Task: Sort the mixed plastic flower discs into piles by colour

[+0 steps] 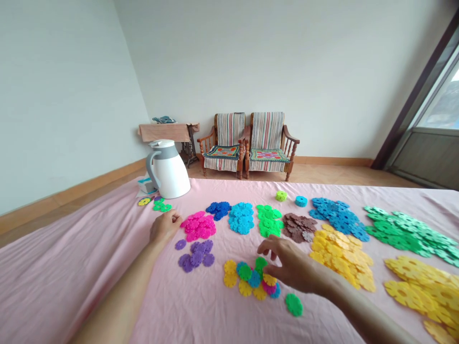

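My left hand (165, 227) is closed, its fingers curled just left of a pile of pink plastic snowflake discs (199, 225); whether anything is inside cannot be seen. Purple discs (196, 255) lie below the pink ones. My right hand (287, 260) hovers with fingers apart, its thumb over the right end of a mixed pile of discs (245, 288) in yellow, blue, green and pink. One loose green disc (294, 304) rests below that hand. Bright green discs (268, 220) and brown discs (298, 227) sit just beyond it.
Sorted piles of dark blue (218, 209), light blue (241, 218), blue (337, 217), yellow (342, 255) and green discs (412, 234) cover the pink cloth (211, 310). A white jug (172, 172) stands back left. Two wooden chairs (268, 143) are beyond.
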A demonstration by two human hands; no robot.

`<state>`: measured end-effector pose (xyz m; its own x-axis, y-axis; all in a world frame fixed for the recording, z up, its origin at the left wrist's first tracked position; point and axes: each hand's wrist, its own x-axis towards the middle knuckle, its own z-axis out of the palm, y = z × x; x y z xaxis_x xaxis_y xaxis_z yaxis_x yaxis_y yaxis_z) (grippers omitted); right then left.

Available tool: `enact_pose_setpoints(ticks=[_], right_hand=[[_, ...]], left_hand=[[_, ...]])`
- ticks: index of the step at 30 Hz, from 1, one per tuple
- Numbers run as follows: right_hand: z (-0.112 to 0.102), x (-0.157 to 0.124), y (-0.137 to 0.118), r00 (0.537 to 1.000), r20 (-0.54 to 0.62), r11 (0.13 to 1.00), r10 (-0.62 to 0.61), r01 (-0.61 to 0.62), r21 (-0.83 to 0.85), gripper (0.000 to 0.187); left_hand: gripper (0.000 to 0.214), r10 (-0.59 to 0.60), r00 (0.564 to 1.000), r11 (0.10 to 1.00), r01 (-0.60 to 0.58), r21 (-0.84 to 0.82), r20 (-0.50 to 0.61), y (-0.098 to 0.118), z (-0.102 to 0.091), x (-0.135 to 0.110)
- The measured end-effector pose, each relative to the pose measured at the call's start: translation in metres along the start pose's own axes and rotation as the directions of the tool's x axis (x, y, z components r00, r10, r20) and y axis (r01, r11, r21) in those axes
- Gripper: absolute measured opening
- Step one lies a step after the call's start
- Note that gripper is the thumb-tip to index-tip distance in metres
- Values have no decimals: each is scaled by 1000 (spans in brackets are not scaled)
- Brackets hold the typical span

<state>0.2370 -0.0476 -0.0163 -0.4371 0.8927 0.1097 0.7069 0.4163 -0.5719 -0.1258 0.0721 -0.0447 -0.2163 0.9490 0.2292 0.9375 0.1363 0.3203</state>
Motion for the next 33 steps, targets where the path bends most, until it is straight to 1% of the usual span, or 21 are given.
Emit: enact_pose_setpoints(ticks=[2,5,8,11,12,14,16,17,20,22,23,25,27,29,31,33], right_hand=[[4,-1,0,999,28,1000,15,-15,-5,24],[8,1,-4,999,11,999,53,-53,-3,19],[5,3,-6,998,-4,997,69,-68,48,14],[-1,6,-1,997,-7,990,81,-80,116,9],[-2,7,3,995,-34,986,97,-91,139,8],[-3,13,15,978,-140,975,154,-128,180,5],[-1,20,30,942,-256,963,219,-167,210,4],[0,24,38,924,-296,958,244,-183,221,3],[2,30,55,888,-355,947,292,-218,235,11],[2,29,56,878,-373,948,299,-229,222,13],[1,27,54,883,-368,952,290,-227,205,12],[0,21,43,913,-327,966,245,-198,169,8],[0,13,29,959,-224,980,172,-144,136,7],[2,6,16,991,-96,991,95,-86,100,11],[4,1,7,999,-6,997,45,-44,60,20],[5,-1,3,999,23,999,32,-33,35,24]], left_hand=[[14,-7,1000,1000,7,2,-1,-1,1,1],[14,-14,1000,1000,14,7,-4,0,1,1],[14,-19,1000,1000,19,11,-7,1,1,1],[14,-20,1000,1000,20,12,-7,0,1,1],[14,-20,1000,1000,20,11,-6,0,1,1],[15,-18,1000,1000,18,9,-5,-1,2,2],[15,-16,1000,1000,16,10,-3,-2,3,2],[14,-15,1000,1000,15,10,-2,-2,3,2],[14,-11,1000,1000,11,10,-1,-1,2,2],[14,-8,1000,1000,8,8,-1,-1,2,2],[14,-8,1000,1000,8,8,-2,0,2,2],[13,-8,1000,1000,8,8,-3,0,1,2],[13,-12,1000,1000,12,9,-4,1,1,1],[14,-16,1000,1000,16,10,-5,1,1,1],[14,-18,1000,1000,18,11,-5,1,2,1],[14,-18,1000,1000,18,12,-6,1,2,1]])
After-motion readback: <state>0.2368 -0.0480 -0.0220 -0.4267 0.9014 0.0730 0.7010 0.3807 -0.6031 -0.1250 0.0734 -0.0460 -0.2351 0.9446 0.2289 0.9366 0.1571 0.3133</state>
